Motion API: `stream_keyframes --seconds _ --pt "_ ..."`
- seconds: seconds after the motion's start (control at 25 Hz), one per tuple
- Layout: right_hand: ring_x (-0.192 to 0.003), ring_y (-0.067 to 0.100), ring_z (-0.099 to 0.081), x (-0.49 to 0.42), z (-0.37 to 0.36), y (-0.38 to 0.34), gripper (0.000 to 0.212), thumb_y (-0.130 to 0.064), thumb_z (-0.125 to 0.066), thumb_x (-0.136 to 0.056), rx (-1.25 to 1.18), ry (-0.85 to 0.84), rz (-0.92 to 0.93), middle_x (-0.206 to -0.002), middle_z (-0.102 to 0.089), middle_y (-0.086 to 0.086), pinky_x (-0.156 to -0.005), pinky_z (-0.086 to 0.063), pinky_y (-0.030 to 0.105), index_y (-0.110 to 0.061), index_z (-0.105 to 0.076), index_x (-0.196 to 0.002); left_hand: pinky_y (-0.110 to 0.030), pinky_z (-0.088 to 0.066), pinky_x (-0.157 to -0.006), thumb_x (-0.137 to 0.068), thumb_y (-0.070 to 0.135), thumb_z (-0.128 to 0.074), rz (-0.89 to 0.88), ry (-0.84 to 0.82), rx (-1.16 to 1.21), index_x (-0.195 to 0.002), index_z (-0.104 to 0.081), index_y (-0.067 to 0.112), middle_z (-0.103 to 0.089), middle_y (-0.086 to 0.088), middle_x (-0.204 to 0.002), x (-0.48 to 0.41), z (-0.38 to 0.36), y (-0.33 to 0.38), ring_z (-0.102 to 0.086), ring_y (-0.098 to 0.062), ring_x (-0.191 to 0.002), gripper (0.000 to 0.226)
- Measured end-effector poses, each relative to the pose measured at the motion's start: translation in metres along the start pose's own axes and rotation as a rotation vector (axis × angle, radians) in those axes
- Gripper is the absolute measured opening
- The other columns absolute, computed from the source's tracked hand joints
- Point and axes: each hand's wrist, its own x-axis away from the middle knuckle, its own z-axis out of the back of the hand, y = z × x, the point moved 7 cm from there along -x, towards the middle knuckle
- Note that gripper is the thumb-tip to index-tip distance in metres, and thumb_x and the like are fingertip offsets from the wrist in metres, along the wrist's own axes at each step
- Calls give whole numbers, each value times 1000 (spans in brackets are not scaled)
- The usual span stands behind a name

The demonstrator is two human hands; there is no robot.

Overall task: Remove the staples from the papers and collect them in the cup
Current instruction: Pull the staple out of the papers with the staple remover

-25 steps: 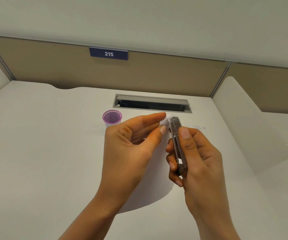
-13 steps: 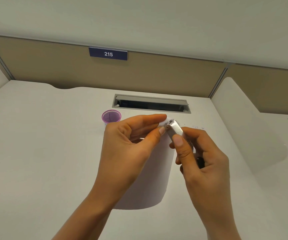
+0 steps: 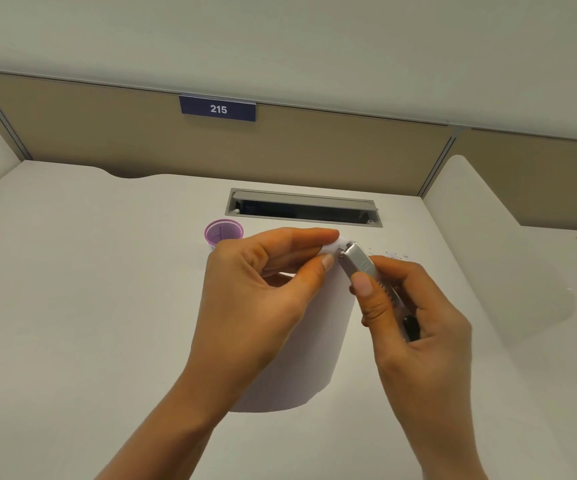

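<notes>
I am seeing the left hand (image 3: 263,299) pinching the top corner of the white papers (image 3: 315,348), fingers closed on it, sheets curving down toward me. The right hand (image 3: 415,327) is gripping a silver metal staple remover (image 3: 358,261), its tip touching that corner. The purple mesh cup (image 3: 223,232) is standing just left of the corner on the pale worktop (image 3: 72,306).

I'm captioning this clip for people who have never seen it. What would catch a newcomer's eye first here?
Two bare hands meet at the centre of the desk: the left hand pinches the top corner of a white paper, and the right hand presses the tip of a silver staple remover against that corner. Behind the left hand stands a purple mesh cup, and a blue sign reading 215 hangs on the partition.
</notes>
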Motion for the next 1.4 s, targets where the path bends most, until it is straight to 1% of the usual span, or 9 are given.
stream_keyframes --seconds 0.12,0.24,0.52,0.72,0.88,1.0,1.2,1.32,1.4 --pt "-83 1 -62 1 1 -2 25 -41 -58 -87 24 21 39 -92 -65 -18 -62 -43 0 -25 -66 -104 2 -43 -60 -75 37 -68 -42 -1 -64 -93 -61 52 -59 48 -75 2 -2 7 -63 17 -82 24" --pt "-77 4 -61 2 0 -2 19 -39 -57 -91 8 40 45 -88 -65 -16 -60 -42 1 -27 -65 -103 3 -42 -61 -72 41 -64 -63 7 -79 -95 -60 51 -58 43 -84 3 -4 10 -61 19 -83 25" --pt "-63 11 -58 7 -4 6 25 -43 -55 -90 -58 61 -49 -79 -67 -9 -54 -44 10 -23 -66 -101 4 -42 -63 -77 33 -68 -77 22 -84 -94 -59 52 -56 52 -73 8 -9 8 -62 20 -81 27" --pt "-60 8 -58 4 -5 6 27 -45 -55 -93 -145 83 -99 -74 -65 -9 -51 -44 12 -21 -66 -99 -2 -48 -70 -81 16 -73 -84 19 -32 -106 -69 36 -68 33 -87 18 -19 4 -68 10 -82 32" --pt "-50 8 -51 -6 2 16 34 -47 -54 -88 -328 58 -235 -72 -65 -1 -39 -41 19 -16 -67 -94 -8 -53 -62 -77 31 -73 52 39 115 -99 -73 35 -73 27 -89 16 -11 -6 -71 2 -81 22" --pt "-55 9 -56 -6 0 10 38 -52 -53 -90 -328 18 -172 -79 -68 -3 -44 -47 19 -19 -67 -102 -7 -50 -54 -78 27 -74 98 20 170 -98 -72 35 -73 27 -84 3 0 -11 -71 2 -79 21" --pt "-73 8 -65 -7 -5 4 32 -50 -54 -89 -250 -149 -118 -88 -71 -12 -57 -53 16 -31 -68 -110 -9 -51 -61 -79 24 -74 25 11 173 -104 -66 36 -75 20 -86 -6 11 -1 -71 -2 -84 28" --pt "-86 7 -66 -9 -5 -2 27 -45 -57 -84 -177 -214 -63 -95 -71 -18 -63 -51 9 -35 -68 -107 -9 -52 -64 -80 21 -71 -11 -15 172 -97 -70 35 -75 21 -88 -5 10 7 -71 -1 -85 22" --pt "-86 7 -65 -11 -3 -4 27 -43 -58 -83 -154 -223 -49 -94 -70 -20 -63 -50 8 -34 -68 -106 -8 -52 -65 -80 17 -70 -11 -26 178 -94 -72 35 -74 23 -88 -4 9 9 -71 1 -84 22"
